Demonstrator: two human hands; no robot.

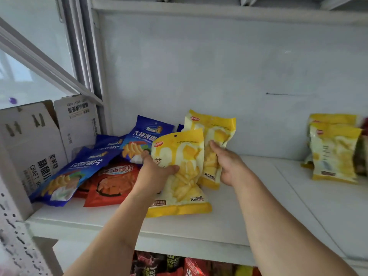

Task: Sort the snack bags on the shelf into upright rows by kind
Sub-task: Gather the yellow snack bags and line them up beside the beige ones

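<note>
Head view: your left hand (154, 172) grips the front yellow bag (183, 176)
Right hand (229, 164): holding the rear yellow bag (214, 136)

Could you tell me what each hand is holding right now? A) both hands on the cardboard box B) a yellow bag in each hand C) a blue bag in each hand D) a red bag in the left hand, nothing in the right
B: the left hand grips the front yellow bag and the right hand grips the yellow bag behind it.
</note>
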